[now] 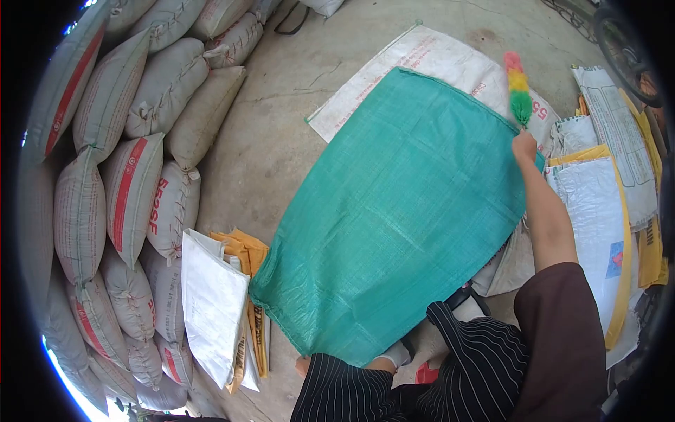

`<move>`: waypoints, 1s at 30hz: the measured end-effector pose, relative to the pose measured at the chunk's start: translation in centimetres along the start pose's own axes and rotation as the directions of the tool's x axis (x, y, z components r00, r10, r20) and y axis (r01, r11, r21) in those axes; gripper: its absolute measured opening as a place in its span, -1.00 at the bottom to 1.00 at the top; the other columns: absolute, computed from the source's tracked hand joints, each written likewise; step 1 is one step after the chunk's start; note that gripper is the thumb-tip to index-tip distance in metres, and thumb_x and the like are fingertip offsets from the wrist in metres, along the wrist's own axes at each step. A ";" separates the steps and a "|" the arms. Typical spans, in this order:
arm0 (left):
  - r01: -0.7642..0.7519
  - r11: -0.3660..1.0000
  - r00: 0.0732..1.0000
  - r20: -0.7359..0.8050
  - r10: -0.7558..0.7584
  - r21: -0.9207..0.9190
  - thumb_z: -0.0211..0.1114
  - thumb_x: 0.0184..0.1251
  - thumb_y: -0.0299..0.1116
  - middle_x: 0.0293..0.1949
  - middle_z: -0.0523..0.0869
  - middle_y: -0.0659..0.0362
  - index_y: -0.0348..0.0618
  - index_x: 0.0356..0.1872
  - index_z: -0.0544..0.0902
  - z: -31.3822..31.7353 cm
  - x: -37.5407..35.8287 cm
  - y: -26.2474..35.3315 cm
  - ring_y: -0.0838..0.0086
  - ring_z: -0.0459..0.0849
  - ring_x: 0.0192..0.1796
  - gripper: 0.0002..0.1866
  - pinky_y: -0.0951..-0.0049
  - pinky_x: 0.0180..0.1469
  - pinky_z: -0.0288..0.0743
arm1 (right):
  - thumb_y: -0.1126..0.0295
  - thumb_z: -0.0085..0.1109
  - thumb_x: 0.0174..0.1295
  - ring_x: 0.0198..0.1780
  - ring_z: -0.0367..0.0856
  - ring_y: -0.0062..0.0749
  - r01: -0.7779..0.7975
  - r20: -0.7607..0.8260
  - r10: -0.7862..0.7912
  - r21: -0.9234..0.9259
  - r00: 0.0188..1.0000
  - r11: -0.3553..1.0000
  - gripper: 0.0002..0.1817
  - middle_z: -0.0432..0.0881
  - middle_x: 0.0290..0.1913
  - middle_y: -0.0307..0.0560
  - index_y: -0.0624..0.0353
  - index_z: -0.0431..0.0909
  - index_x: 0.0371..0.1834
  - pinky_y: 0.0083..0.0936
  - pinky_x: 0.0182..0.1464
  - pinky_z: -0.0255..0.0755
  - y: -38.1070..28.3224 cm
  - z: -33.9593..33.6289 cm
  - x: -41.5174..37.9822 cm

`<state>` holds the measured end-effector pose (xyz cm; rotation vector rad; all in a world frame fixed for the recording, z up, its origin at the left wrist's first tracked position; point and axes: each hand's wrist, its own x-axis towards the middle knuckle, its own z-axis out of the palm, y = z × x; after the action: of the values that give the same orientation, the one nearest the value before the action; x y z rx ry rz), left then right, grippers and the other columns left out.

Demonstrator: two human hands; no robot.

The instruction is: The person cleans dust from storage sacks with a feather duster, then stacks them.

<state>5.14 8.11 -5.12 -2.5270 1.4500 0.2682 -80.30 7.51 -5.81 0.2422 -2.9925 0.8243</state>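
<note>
A wall of filled grain sacks (126,190), grey-white with red stripes, is stacked along the left side of the concrete floor (274,133). On the floor lies a large green woven sack (401,211), spread flat and overlapping a white printed sack (436,60) beneath its far end. To the right, several flattened white and yellow sacks (605,211) lie in an overlapping heap. Near the left stack, a smaller bundle of white and yellow empty sacks (218,302) leans upright. The person stands at the near edge of the green sack, in striped trousers (450,373) and a brown sleeve (562,330). The right hand (524,146) is extended over the far right edge of the green sack, closed around the handle of a duster (518,88) with red, yellow and green bristles pointing away. The left hand (380,364) sits low at the sack's near edge, largely hidden; I cannot tell whether it grips anything.
</note>
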 end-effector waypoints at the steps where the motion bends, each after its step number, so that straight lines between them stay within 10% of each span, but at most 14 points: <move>1: 0.009 1.000 1.000 0.009 -0.009 0.001 0.12 0.12 -0.24 -0.42 0.63 -0.18 -0.37 -0.29 0.59 0.1 0.0 0.0 0.02 0.61 -0.30 -0.67 0.11 -0.24 0.43 | 0.16 -0.23 0.29 -0.27 0.54 0.15 -0.018 -0.013 0.019 0.035 1.000 0.999 -0.57 0.57 -0.37 0.25 0.30 0.52 -0.39 -0.04 -0.19 0.35 0.1 -1.2 -0.7; 5: 0.017 1.000 0.999 0.044 -0.016 -0.013 0.13 0.11 -0.22 -0.42 0.63 -0.18 -0.37 -0.31 0.59 0.8 0.4 -0.1 0.03 0.62 -0.30 -0.66 0.12 -0.24 0.43 | 0.00 -0.03 0.16 -0.26 0.53 0.20 0.102 0.290 -0.084 -0.048 0.953 0.994 -0.48 0.56 -0.33 0.33 0.40 0.46 -0.34 -0.08 -0.20 0.36 1.1 -6.4 -9.1; 18: -0.194 0.934 0.981 -0.035 0.192 -0.299 0.19 0.08 -0.17 -0.40 0.64 -0.13 -0.37 -0.29 0.61 -0.8 1.0 4.7 0.06 0.62 -0.27 -0.62 0.17 -0.20 0.43 | 0.19 0.27 -0.07 -0.50 0.53 -0.14 -0.059 0.390 -0.029 0.212 0.920 0.976 -0.62 0.52 -0.59 0.14 0.37 0.48 -0.57 -0.28 -0.37 0.34 7.1 -2.0 -13.4; 22: -0.226 0.950 0.949 -0.269 0.165 -0.215 0.21 0.10 -0.17 -0.30 0.62 -0.15 -0.37 -0.19 0.58 1.4 3.0 8.1 0.03 0.59 -0.19 -0.59 0.16 -0.11 0.41 | 0.17 0.20 0.01 -0.50 0.53 -0.06 0.133 0.271 -0.172 0.158 0.947 0.978 -0.63 0.53 -0.57 0.15 0.34 0.47 -0.52 -0.26 -0.38 0.33 3.4 0.4 -8.6; 26: -0.074 0.859 0.997 -0.058 0.052 -0.507 0.21 0.11 -0.16 -0.28 0.63 -0.17 -0.39 -0.18 0.57 -0.7 2.8 11.9 -0.02 0.59 -0.18 -0.57 0.14 -0.12 0.41 | 0.18 0.01 0.17 -0.43 0.53 0.13 0.163 0.050 -0.183 0.272 0.982 0.948 -0.66 0.53 -0.53 0.21 0.31 0.40 -0.43 -0.12 -0.34 0.33 -1.8 -4.4 -11.7; 30: -0.216 0.952 0.927 -0.351 0.131 -0.216 0.20 0.11 -0.19 -0.32 0.63 -0.16 -0.38 -0.24 0.58 1.9 3.1 10.4 -0.01 0.60 -0.22 -0.62 0.14 -0.17 0.41 | 0.20 -0.08 0.21 -0.52 0.48 0.15 0.484 0.321 -0.582 0.338 0.747 0.807 -0.71 0.47 -0.60 0.19 0.24 0.40 -0.44 -0.07 -0.41 0.30 4.6 -5.3 -17.8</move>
<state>-2.46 1.00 -8.75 -2.7476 1.8831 0.0526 -63.52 16.69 -4.80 1.3829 -2.8668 1.1521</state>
